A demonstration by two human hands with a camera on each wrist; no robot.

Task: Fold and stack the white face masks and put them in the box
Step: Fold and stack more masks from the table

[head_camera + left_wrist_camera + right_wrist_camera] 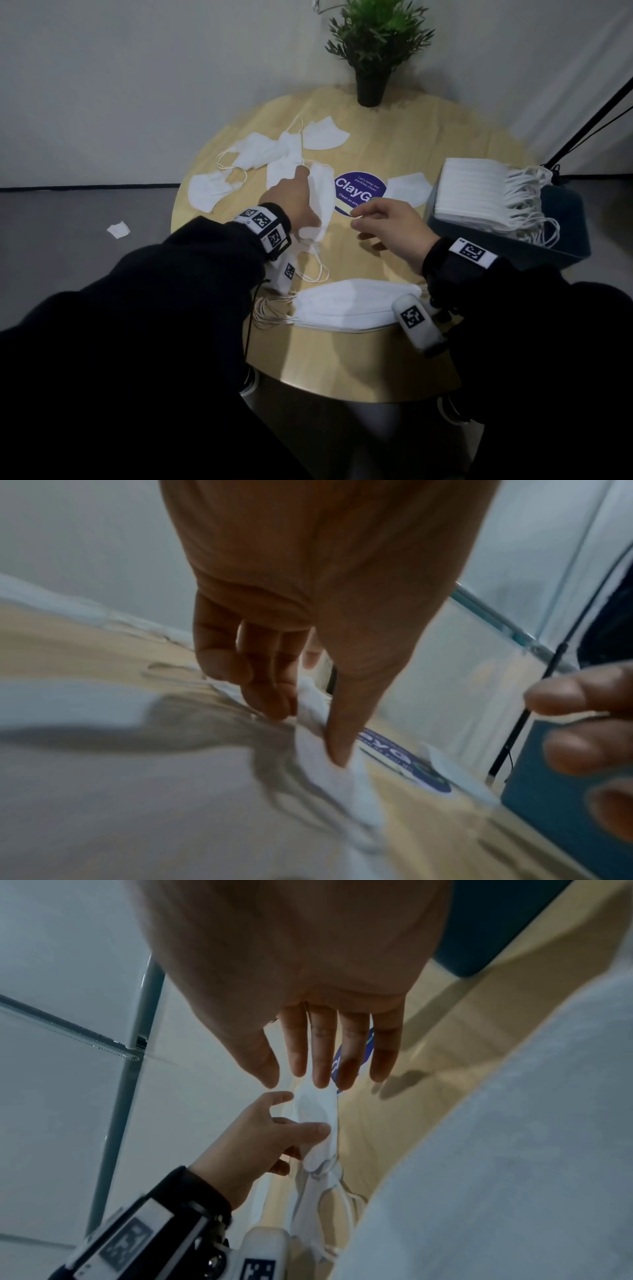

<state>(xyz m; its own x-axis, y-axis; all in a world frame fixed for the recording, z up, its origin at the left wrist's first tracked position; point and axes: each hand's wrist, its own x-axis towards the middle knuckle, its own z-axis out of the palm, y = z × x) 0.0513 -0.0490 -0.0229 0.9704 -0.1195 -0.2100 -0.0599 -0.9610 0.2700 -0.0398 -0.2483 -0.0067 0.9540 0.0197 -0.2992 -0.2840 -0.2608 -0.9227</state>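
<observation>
My left hand (298,202) pinches a white face mask (323,195) between thumb and curled fingers, holding it just above the round wooden table (445,144). The left wrist view shows the thumb pressed on the mask (325,775). My right hand (363,219) hovers beside it with straight, relaxed fingers (322,1069) close to the mask's top edge (318,1104), holding nothing. A stack of folded masks (346,305) lies near the front edge. The blue box (555,250) at the right holds a row of folded masks (479,192). Loose masks (260,150) lie at the back left.
A potted plant (371,85) stands at the table's far edge. A purple round sticker (356,192) marks the table's middle, with one more mask (407,188) beside it. A white scrap (119,229) lies on the floor at the left. Black stand legs (589,126) rise at the right.
</observation>
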